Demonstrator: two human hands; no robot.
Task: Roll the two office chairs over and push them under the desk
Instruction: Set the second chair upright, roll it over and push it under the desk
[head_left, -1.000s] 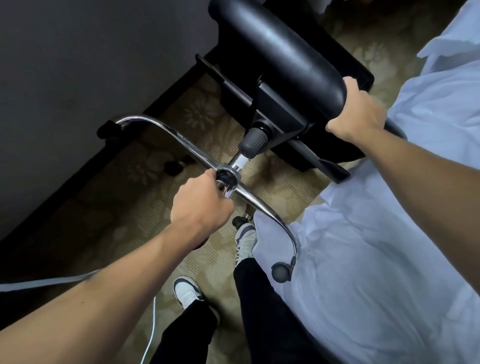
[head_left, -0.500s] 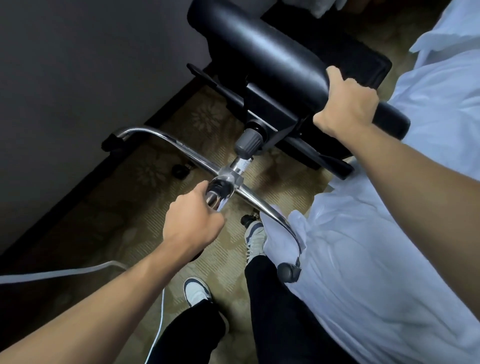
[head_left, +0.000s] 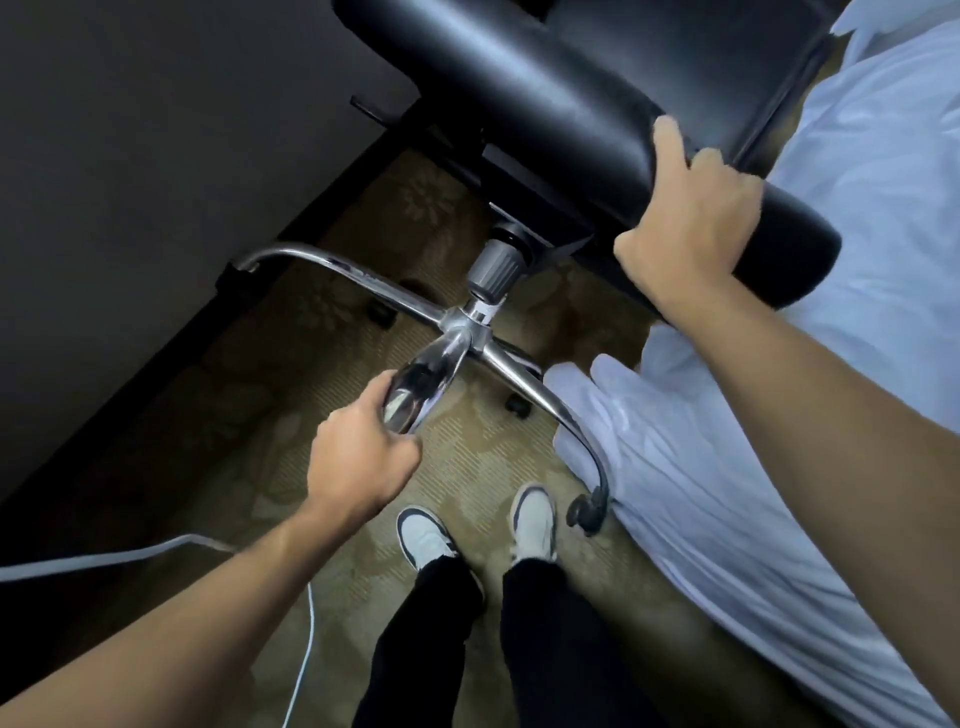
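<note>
Gripping tilted office chair (head_left: 545, 98), both hands.

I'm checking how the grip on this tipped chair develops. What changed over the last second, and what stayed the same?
The left hand slid from the hub of the chrome base out along the spoke pointing toward the person, and now grips that spoke. The feet, staggered before, now stand side by side. The right hand stayed wrapped over the edge of the black seat, and the office chair stayed tipped beside the white bedding.

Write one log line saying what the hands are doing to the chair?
left hand: grips chrome base leg | right hand: grips black seat edge | chair: tipped over, beside white bedding
</note>
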